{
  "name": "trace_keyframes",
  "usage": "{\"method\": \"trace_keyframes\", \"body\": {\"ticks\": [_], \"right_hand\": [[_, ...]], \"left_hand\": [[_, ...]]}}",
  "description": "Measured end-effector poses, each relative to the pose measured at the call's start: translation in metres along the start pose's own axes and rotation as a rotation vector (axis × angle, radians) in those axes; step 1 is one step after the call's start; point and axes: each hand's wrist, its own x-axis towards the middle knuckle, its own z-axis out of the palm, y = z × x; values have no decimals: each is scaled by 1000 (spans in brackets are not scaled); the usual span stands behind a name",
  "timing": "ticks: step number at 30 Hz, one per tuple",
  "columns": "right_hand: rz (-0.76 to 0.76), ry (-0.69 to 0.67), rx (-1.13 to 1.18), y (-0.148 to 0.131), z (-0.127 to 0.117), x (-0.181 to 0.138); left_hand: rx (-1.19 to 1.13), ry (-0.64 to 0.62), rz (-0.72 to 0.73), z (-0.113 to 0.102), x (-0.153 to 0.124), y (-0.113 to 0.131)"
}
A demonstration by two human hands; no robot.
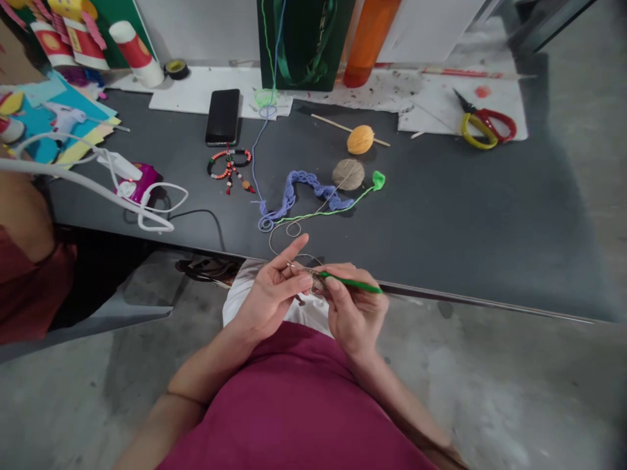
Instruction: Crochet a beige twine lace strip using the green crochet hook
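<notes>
Between my hands, just off the table's front edge, is a small piece of beige crochet work (317,284). My left hand (274,290) pinches it between thumb and fingers, its index finger stretched out. In my right hand (356,307) is a crochet hook with a green handle (357,284), its metal tip pointing left into the work. A thin beige strand runs up from the piece to a beige yarn ball (348,174) on the table. Beside that ball lie a wavy blue crocheted strip (304,177) and a green crocheted leaf (378,180) on a green cord.
On the dark table (455,222) are a yellow yarn ball (360,140) by a stick, scissors (487,124), a phone (223,116) and a beaded bracelet (229,164). White cables (93,179) cross at left, near another person's arm (22,215). An orange bottle (368,46) and green bag (304,49) stand behind.
</notes>
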Motion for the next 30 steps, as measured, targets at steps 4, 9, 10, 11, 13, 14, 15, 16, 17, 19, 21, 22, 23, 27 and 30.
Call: {"method": "trace_keyframes", "body": {"ticks": [4,9,10,11,13,14,15,16,17,19,21,22,23,27,30], "right_hand": [[161,45,55,-7,1,0],[124,75,-9,-11,-2,1],[126,73,-11,-11,-3,1],[132,65,-8,-11,-4,0],[153,37,7,-10,-6,0],[168,17,15,-9,-7,0],[181,-1,23,-9,-8,1],[187,-13,31,-8,-8,1],[187,-21,37,-8,-8,2],[172,-23,52,-8,-8,4],[169,-20,69,-7,-9,5],[180,-19,79,-7,-9,6],[196,-22,91,-7,-10,7],[328,-85,168,-7,-13,10],[376,-118,235,-6,-9,10]], "left_hand": [[-19,-8,-32,0,0,5],[-11,-44,-40,-2,0,8],[-12,-50,-47,-3,1,8],[-13,-58,-56,-4,1,8],[-15,-76,-75,-5,1,8],[-16,-84,-85,-6,1,8],[-18,-92,-95,-7,1,8],[-20,-96,-105,-8,1,8],[-21,-99,-114,-8,1,7],[-15,-103,-128,-10,2,7],[0,-108,-139,-11,2,7],[7,-112,-146,-11,2,8],[8,-117,-154,-11,2,8],[-42,-161,-197,-7,3,8],[-34,-152,-160,-3,2,6]]}}
